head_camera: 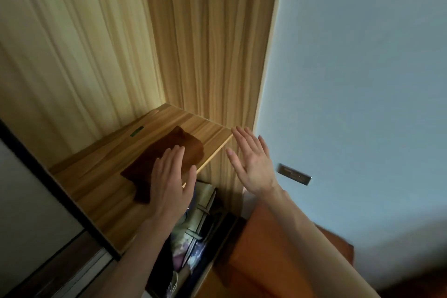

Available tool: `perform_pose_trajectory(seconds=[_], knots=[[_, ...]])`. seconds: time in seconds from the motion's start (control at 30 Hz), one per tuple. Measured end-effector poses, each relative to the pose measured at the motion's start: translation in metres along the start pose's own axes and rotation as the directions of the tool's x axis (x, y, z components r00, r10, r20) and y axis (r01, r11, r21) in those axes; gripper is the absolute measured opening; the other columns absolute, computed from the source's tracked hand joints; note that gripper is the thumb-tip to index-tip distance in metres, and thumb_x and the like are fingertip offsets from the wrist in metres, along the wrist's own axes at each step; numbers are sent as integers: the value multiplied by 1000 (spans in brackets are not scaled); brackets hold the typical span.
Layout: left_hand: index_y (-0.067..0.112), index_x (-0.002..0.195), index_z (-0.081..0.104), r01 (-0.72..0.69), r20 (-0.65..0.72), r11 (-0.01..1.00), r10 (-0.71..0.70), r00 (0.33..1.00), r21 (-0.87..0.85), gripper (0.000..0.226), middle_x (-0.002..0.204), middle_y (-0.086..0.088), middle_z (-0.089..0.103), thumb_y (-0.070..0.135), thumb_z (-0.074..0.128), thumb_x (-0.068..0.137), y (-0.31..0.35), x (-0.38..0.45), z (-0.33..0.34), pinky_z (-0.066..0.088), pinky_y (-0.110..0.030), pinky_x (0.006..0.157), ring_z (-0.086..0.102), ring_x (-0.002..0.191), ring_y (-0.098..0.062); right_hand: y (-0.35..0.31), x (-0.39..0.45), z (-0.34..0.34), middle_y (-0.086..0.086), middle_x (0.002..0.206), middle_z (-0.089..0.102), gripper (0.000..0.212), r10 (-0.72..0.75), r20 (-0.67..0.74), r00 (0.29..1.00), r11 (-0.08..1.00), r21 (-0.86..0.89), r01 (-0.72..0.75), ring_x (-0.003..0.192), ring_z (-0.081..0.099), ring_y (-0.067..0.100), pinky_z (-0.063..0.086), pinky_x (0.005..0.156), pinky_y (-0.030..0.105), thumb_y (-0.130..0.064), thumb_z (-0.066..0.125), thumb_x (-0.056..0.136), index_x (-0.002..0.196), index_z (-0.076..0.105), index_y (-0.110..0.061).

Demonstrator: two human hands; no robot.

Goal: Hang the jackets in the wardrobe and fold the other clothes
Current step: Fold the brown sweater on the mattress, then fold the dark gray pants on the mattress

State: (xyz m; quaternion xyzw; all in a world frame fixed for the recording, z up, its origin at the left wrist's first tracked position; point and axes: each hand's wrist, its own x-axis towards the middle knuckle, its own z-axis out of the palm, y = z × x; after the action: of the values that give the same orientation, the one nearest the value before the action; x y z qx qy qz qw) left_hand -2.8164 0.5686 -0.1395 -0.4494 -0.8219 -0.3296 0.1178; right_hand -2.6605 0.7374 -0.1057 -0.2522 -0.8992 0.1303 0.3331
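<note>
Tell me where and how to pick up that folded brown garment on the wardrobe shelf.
Take the folded brown garment by its near edge, coming from the open front of the wooden shelf. It lies flat near the front lip, so fingers could probably slide under there. The left hand rests flat on it; the right hand is free to support it.

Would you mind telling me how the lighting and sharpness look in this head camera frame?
Head view: dim and soft overall; warm light falls on the wardrobe's back panel and shelf, the lower corners sink into shadow, and the wide lens tilts and bends the wardrobe's edges. The left hand on the brown folded cloth and the right hand look slightly blurred.
</note>
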Motion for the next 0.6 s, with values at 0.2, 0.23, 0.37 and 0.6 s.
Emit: perform_pose_trajectory(seconds=[0.2,0.23,0.37,0.6], knots=[[13,153,44,-173,100,984,176,979,-43,62,154,-10,51,51,33,105,55,-16,18,31,-53,121,42,145,-28,31,-67,-60,-6,167,33,64,165,-82,983,977,-122,-175,158,15,10,8,130,39,-61,27,107,161,34,-26],[13,152,45,-201,109,978,207,972,-59,61,152,-10,53,51,33,105,66,-20,21,32,-52,120,45,143,-28,36,-79,-71,-7,166,34,65,194,-94,976,968,-141,-206,158,15,10,7,130,39,-61,27,107,160,35,-26],[8,145,52,-321,124,942,332,935,-103,58,141,-14,61,48,38,105,111,-41,35,38,-45,113,52,133,-30,53,-132,-114,-8,164,38,67,306,-144,941,923,-197,-330,157,19,10,8,130,39,-64,25,105,159,38,-26],[4,137,58,-485,127,840,523,843,-241,53,132,-14,65,44,42,105,194,-97,41,48,-51,105,59,123,-34,56,-240,-185,-6,159,47,62,427,-254,868,826,-282,-488,154,29,16,15,129,42,-61,32,106,155,44,-27]])
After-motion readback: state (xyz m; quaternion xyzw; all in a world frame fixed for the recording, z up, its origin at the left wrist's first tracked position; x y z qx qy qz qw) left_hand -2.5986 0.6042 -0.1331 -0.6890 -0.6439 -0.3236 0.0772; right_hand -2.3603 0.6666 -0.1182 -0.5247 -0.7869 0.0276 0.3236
